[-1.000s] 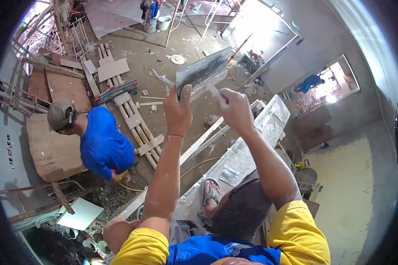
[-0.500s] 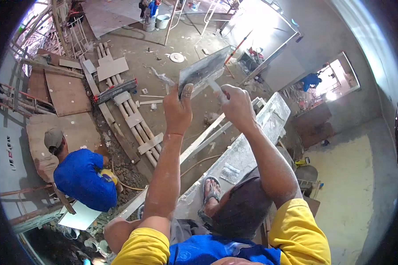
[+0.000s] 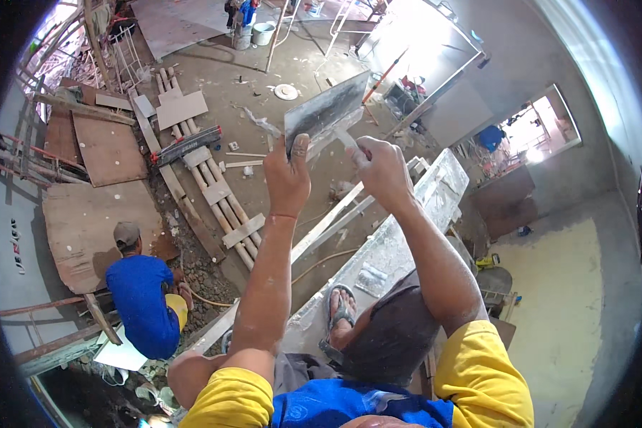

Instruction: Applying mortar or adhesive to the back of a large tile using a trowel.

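My left hand is closed around the near end of a flat, grey rectangular plastering trowel, thumb up against its face. The blade is tilted and smeared with plaster; its handle is hidden. In my right hand is a putty knife, gripped in curled fingers. Its pale blade points to the trowel's lower right edge and appears to touch it. Both arms stretch out ahead, above a plaster-stained plank on which my sandalled foot rests.
A co-worker in blue squats on the left beside rubble and plywood. Bamboo poles and boards lie on the floor below. A white bucket stands far off, near ladder legs. Another person is by the window opening.
My hands hold nearly the same pose, with the trowel shifted slightly left. The co-worker on the left has moved right and turned; the person near the window has shifted left.
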Action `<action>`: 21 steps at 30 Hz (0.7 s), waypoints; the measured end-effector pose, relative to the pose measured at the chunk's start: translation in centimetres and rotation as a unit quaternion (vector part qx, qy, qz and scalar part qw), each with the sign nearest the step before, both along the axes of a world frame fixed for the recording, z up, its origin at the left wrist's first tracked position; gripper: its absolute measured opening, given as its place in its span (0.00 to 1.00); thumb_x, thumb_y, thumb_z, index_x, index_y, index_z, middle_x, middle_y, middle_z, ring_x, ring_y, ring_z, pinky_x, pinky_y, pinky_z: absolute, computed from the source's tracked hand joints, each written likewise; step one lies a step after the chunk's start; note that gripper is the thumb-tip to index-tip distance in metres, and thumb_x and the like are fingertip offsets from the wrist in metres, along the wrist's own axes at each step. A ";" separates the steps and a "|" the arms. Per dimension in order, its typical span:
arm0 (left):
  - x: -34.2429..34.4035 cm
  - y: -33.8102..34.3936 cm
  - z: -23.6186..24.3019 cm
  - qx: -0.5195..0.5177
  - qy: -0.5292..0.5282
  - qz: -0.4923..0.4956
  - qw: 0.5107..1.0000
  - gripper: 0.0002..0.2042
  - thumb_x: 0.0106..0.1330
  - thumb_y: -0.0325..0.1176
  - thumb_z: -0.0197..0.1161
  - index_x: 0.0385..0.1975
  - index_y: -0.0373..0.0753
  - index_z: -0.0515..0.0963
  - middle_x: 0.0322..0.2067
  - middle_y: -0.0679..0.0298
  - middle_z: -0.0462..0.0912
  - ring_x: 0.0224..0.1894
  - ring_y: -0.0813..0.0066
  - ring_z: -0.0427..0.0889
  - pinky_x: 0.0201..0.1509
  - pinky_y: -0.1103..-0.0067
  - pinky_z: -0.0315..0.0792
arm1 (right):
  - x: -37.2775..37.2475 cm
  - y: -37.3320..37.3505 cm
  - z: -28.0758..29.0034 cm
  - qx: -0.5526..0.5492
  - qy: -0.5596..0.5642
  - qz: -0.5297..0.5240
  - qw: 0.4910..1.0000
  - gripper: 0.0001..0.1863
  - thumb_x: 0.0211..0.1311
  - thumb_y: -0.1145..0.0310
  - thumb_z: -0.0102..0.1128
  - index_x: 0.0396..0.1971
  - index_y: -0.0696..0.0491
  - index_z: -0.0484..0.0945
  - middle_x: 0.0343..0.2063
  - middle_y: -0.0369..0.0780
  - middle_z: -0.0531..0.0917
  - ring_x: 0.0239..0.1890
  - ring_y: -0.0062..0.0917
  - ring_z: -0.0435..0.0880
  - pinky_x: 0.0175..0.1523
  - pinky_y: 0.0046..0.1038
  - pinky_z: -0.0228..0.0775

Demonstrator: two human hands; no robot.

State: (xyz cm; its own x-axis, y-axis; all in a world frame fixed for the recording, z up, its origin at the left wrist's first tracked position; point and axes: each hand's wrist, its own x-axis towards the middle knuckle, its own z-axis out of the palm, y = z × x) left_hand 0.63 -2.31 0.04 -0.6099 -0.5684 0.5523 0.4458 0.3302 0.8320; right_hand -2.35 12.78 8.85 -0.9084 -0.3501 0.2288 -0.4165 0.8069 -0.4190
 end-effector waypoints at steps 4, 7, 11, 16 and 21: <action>0.2 0.0 0.0 0.024 -0.025 0.016 0.999 0.17 0.77 0.41 0.56 0.45 0.30 0.80 0.32 0.43 0.84 0.35 0.40 0.82 0.40 0.62 0.73 | 1.4 -1.0 -0.5 0.008 0.026 0.043 0.999 0.13 0.65 0.63 0.63 0.33 0.60 0.83 0.22 0.52 0.80 0.24 0.45 0.82 0.32 0.40 0.69; 0.2 0.0 0.1 0.055 -0.045 -0.003 0.997 0.18 0.78 0.43 0.55 0.46 0.30 0.79 0.34 0.43 0.84 0.37 0.42 0.83 0.42 0.62 0.73 | 0.4 -0.8 0.1 0.006 0.010 0.014 1.000 0.12 0.65 0.63 0.63 0.35 0.59 0.83 0.22 0.52 0.81 0.26 0.47 0.82 0.33 0.41 0.70; -0.1 -0.2 -0.3 0.064 -0.044 -0.014 0.997 0.20 0.78 0.44 0.54 0.47 0.30 0.79 0.36 0.43 0.84 0.39 0.44 0.83 0.44 0.63 0.73 | 1.5 -1.5 0.3 0.027 -0.042 0.004 0.999 0.15 0.67 0.57 0.61 0.38 0.55 0.84 0.31 0.54 0.85 0.38 0.53 0.85 0.43 0.48 0.75; 0.1 -0.1 0.3 0.063 -0.059 -0.013 0.996 0.20 0.78 0.44 0.54 0.45 0.29 0.79 0.34 0.43 0.85 0.37 0.46 0.84 0.42 0.64 0.73 | 0.2 -0.6 -0.4 -0.010 0.022 -0.003 1.000 0.11 0.65 0.63 0.63 0.34 0.57 0.83 0.23 0.53 0.81 0.27 0.50 0.82 0.35 0.42 0.71; 0.1 -0.3 0.1 0.049 -0.053 -0.005 0.997 0.19 0.77 0.44 0.55 0.43 0.29 0.80 0.32 0.43 0.84 0.34 0.43 0.83 0.39 0.63 0.73 | 1.0 -0.8 -0.1 0.027 0.007 0.034 0.999 0.11 0.66 0.64 0.63 0.35 0.58 0.84 0.26 0.53 0.82 0.28 0.49 0.82 0.35 0.41 0.72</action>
State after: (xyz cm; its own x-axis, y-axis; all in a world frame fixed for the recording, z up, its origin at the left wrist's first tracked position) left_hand 0.77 -2.57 0.18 -0.6669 -0.6104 0.4274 0.3569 0.2419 0.9023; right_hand -1.35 11.94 8.77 -0.8787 -0.4237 0.2198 -0.4769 0.7977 -0.3690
